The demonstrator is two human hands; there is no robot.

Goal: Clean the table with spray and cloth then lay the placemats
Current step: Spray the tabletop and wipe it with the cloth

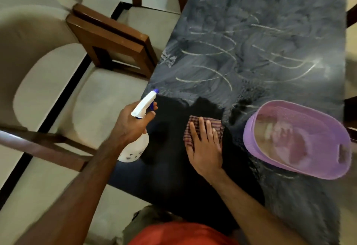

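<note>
On dark table [260, 32]: right hand [204, 144] flat on checked cloth [216, 125]; left hand [131, 121] grips white spray bottle [135, 148].

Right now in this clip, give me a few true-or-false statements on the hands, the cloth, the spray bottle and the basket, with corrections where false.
1. The left hand grips the spray bottle. True.
2. The right hand pinches a corner of the checked cloth and lifts it off the table. False: it lies flat on the cloth, pressing it to the table.
3. The purple basket sits to the right of the cloth. True.
4. The far half of the table is spotless and dry-looking. False: it shows whitish streaks and smears.
5. Placemats are spread out on the table. False: none are laid out.
</note>
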